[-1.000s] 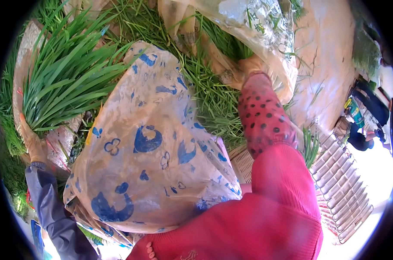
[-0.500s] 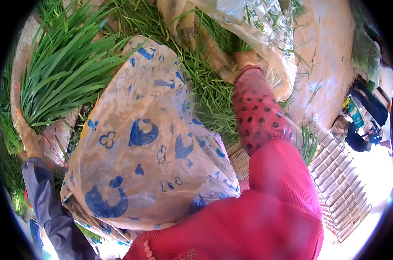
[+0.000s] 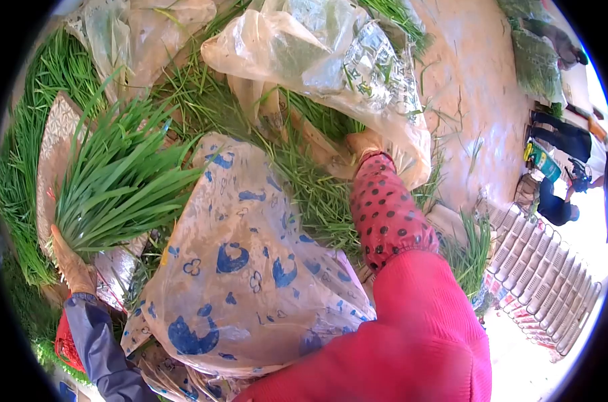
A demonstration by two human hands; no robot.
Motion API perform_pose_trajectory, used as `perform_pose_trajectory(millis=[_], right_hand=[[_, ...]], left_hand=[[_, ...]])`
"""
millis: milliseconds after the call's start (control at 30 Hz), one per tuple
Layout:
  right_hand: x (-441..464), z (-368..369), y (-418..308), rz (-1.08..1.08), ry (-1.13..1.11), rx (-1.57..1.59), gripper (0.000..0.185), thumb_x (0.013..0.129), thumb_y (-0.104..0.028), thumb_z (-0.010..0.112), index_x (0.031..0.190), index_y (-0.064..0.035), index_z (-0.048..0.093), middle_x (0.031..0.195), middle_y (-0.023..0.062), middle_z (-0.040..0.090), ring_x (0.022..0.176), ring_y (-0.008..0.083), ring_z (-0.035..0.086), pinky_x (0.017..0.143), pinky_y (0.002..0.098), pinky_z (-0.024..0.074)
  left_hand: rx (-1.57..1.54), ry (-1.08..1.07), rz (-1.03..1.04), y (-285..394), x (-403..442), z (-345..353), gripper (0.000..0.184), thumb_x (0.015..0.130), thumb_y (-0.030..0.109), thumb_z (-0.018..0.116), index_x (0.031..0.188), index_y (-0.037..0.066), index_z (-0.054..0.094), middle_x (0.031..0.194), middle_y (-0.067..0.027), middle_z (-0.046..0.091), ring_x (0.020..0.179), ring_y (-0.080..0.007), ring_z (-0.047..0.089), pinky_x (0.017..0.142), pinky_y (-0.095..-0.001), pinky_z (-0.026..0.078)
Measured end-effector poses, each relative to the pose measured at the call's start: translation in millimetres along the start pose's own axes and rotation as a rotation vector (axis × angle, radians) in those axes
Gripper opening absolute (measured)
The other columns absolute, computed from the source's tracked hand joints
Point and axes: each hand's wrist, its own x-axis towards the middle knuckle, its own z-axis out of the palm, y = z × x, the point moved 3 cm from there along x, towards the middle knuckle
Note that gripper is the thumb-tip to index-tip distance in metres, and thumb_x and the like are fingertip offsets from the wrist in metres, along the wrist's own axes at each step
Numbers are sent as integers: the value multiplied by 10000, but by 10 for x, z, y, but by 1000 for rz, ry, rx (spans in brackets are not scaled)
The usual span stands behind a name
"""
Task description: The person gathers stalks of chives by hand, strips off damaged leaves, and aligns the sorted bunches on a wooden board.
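Observation:
My right hand (image 3: 365, 143), in a red sleeve with a black-dotted cuff, reaches under the edge of a clear plastic bag (image 3: 287, 40). Cut green leaves, like garlic chives (image 3: 330, 119), lie against it. The plastic and leaves hide its fingers, so its grip cannot be made out. My left hand is out of sight. A translucent plastic sheet with blue prints (image 3: 250, 268) covers the area before my body. At the left, another person's hand (image 3: 73, 266) in a dark blue sleeve grips the base of a leafy green bunch (image 3: 119, 177).
Loose leaves (image 3: 324, 208) litter the ground around the bags. More greens (image 3: 16, 181) are heaped at the far left. A stack of plastic crates (image 3: 538, 275) stands on the right, with people (image 3: 558, 201) beyond it. Bare floor (image 3: 464, 80) stretches between.
My view has shifted, so the printed sheet and leafy bunch appear lower and further right. My right hand stays at the bag's edge. The other person still grips the bunch.

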Motion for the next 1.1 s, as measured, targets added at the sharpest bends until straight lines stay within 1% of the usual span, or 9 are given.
perform_pose_trajectory(millis=[133, 233, 400, 500, 667, 733, 867, 933, 1100], right_hand=[[139, -96, 124, -168, -120, -192, 507, 703, -351, 695, 1066, 3, 670, 1174, 209, 627, 1155, 303, 568, 938, 373, 446], [175, -138, 182, -153, -335, 60, 545, 695, -369, 723, 1102, -12, 661, 1181, 169, 634, 1111, 263, 588, 948, 341, 426], [-178, -208, -125, -202, -195, -93, 596, 676, -357, 737, 1118, 28, 631, 1173, 225, 621, 1133, 315, 579, 957, 354, 430], [-135, 16, -194, -20, -146, 98, 809, 635, -254, 791, 1329, 9, 469, 1295, 246, 538, 1233, 340, 505, 1026, 362, 402], [-141, 268, -237, -79, 64, 142, 892, 630, -232, 788, 1390, -26, 370, 1350, 246, 484, 1262, 343, 477, 1038, 373, 394], [-120, 272, -245, -26, 59, 165, 907, 634, -239, 785, 1403, -40, 347, 1367, 238, 470, 1271, 341, 469, 1043, 376, 389], [352, 241, 28, -35, -16, -91, 748, 686, -254, 747, 1347, -49, 463, 1368, 208, 488, 1267, 343, 475, 1046, 390, 383], [493, 113, 102, -233, -121, -414, 480, 770, -282, 708, 1146, 2, 617, 1222, 234, 586, 1209, 305, 538, 981, 385, 441], [1054, 43, 483, -428, -207, -698, 429, 834, -332, 676, 1115, -10, 647, 1172, 205, 619, 1120, 271, 581, 915, 377, 449]], left_hand=[[186, -18, 33, 28, -11, 16, 863, 760, -139, 548, 1501, 82, 167, 1418, -191, 378, 1283, -301, 413, 1082, -349, 361], [440, 5, 234, 492, -116, -42, 1080, 580, -150, 672, 1501, 57, 147, 1415, -218, 378, 1291, -350, 399, 1099, -351, 332], [462, -23, 318, 440, -116, -59, 979, 684, -87, 636, 1504, 35, 117, 1386, -246, 394, 1266, -387, 404, 1063, -382, 343], [479, -9, 283, 483, -127, -62, 982, 701, -64, 650, 1511, 61, 109, 1363, -241, 407, 1249, -389, 417, 1049, -382, 363], [477, -67, 198, 445, -122, -52, 985, 702, -40, 667, 1509, 58, 111, 1405, -244, 381, 1286, -389, 397, 1071, -386, 347], [459, 8, 236, 435, -109, -44, 1043, 623, -160, 643, 1508, 79, 144, 1385, -214, 411, 1263, -351, 427, 1061, -347, 361], [466, 14, 200, 351, -101, -36, 966, 698, -188, 549, 1516, 123, 139, 1411, -187, 393, 1275, -324, 424, 1083, -332, 354], [180, -10, 132, 202, -68, 2, 951, 717, -205, 504, 1519, 147, 134, 1428, -175, 371, 1285, -305, 419, 1089, -320, 358], [427, 38, 279, 601, -130, -9, 1047, 647, -219, 529, 1524, 158, 97, 1420, -182, 379, 1288, -318, 412, 1090, -321, 359]])
